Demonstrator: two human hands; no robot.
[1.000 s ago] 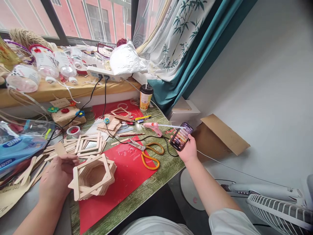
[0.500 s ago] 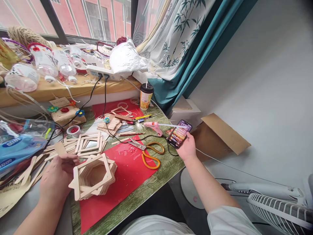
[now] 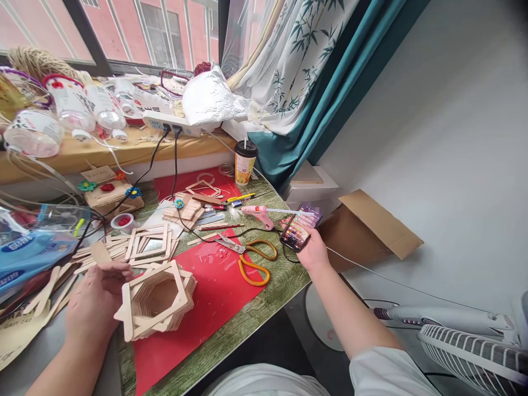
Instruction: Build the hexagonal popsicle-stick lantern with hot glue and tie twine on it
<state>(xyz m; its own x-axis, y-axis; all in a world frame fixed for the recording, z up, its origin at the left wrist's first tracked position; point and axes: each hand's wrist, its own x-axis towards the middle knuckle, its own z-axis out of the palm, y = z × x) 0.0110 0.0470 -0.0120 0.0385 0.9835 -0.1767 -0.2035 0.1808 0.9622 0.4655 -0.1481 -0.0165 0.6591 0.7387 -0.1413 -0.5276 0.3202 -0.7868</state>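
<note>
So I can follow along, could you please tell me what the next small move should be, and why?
Probably setting down the phone, since it occupies the right hand, while the left hand sits beside the stacked wooden sticks.

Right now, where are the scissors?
Head view, near center: scissors lie across the right edge of the front red paper, between stick stack and right hand.

The phone (image 3: 297, 230), whose text I'm finding too small to read, is hiding some of the right hand (image 3: 314, 250); my view's edge is clipping the fan (image 3: 470, 355).
</note>
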